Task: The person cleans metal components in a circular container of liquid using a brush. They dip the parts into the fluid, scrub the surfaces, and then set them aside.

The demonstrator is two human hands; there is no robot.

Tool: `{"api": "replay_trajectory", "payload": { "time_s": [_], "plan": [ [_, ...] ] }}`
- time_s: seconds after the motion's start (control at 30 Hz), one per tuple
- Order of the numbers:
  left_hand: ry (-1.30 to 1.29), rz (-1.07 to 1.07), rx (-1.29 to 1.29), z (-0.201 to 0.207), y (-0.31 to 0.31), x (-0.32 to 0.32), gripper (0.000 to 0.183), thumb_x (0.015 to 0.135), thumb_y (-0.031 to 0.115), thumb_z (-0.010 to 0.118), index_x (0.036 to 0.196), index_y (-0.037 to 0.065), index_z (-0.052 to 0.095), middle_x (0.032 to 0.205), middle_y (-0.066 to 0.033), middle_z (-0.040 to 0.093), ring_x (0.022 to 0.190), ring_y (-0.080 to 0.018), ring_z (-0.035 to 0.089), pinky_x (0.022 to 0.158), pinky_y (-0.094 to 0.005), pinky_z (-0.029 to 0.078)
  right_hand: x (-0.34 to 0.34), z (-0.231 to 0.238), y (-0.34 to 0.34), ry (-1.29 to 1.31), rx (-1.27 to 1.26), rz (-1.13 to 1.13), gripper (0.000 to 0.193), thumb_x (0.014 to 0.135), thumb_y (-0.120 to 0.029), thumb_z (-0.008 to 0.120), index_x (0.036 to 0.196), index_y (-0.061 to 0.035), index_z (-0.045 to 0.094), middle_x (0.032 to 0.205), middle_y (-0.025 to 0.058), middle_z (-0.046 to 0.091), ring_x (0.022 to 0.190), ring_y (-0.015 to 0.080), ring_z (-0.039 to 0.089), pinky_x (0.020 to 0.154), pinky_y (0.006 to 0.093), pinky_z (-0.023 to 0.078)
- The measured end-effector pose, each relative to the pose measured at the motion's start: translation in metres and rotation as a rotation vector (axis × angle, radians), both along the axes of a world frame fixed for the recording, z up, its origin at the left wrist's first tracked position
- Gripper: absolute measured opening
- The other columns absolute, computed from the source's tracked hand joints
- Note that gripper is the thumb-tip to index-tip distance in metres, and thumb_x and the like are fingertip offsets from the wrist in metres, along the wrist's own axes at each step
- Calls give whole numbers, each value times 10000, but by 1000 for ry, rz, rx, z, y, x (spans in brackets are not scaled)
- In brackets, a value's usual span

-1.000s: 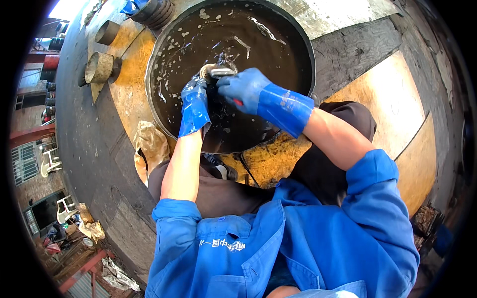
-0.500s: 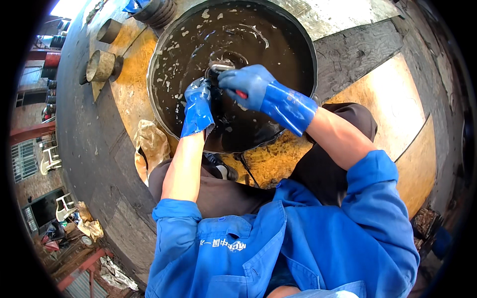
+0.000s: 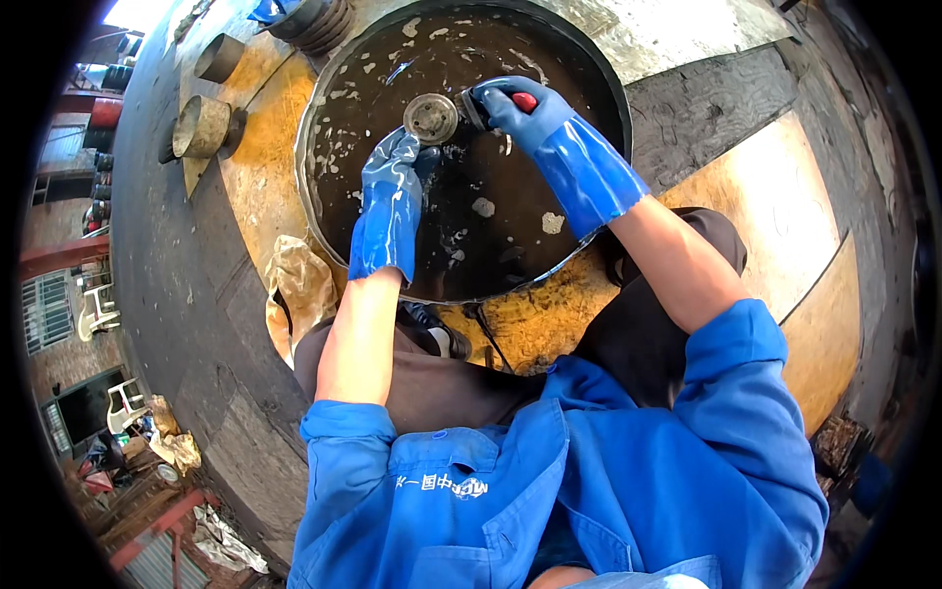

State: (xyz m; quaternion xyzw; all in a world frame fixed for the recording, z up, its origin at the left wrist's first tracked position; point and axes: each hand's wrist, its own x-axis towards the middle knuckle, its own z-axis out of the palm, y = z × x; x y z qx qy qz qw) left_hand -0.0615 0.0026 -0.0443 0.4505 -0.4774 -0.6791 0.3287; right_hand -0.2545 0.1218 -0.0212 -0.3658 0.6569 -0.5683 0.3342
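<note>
Both my hands wear blue rubber gloves over a wide round tub [image 3: 303, 187] of dark, murky liquid. My left hand [image 3: 391, 165] grips a round metal disc part [image 3: 430, 119] by its lower edge, its ringed face turned up above the liquid. Just to the right, my right hand [image 3: 531, 110] is closed round a red-handled brush [image 3: 525, 101]. The dark head of this brush points left, close to the disc's edge, with a narrow gap between them. The fingers hide most of the handle.
On the left stand a short metal cylinder [image 3: 201, 128] and another cylinder [image 3: 219, 59]. Stacked dark rings [image 3: 312, 25] sit beyond the tub's left rim. A crumpled tan cloth [image 3: 296, 293] lies by my left knee. Worn boards [image 3: 775, 187] cover the ground at right.
My left hand has lifted the disc farther up into view and turned its face upward. My right hand has moved right and away with the brush, off the disc.
</note>
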Motion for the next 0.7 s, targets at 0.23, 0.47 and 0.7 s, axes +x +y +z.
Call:
{"api": "replay_trajectory", "payload": {
  "time_s": [0.23, 0.47, 0.7],
  "plan": [
    [137, -12, 118, 21, 29, -20, 268, 1035, 56, 632, 1296, 3, 662, 1177, -141, 728, 1007, -239, 717, 881, -380, 634, 1, 12, 3, 34, 87, 117, 395, 1026, -364, 660, 1262, -53, 715, 1077, 47, 756, 968, 116, 676, 901, 295, 546],
    [72, -484, -156, 7, 5, 2, 302, 1034, 92, 644, 1316, -11, 661, 1171, -128, 733, 1036, -204, 699, 931, -350, 590, -9, 28, 3, 163, 284, 239, 357, 1008, -370, 662, 1209, -85, 739, 1017, 51, 758, 941, 145, 680, 902, 323, 539],
    [-50, -769, -438, 34, -5, -2, 302, 1024, 142, 676, 1292, 5, 701, 1112, -47, 758, 996, -120, 676, 891, -275, 540, -10, 31, 7, 319, 300, 359, 341, 1003, -379, 650, 1177, -103, 749, 1006, 72, 761, 923, 177, 695, 882, 358, 552]
  ]
}}
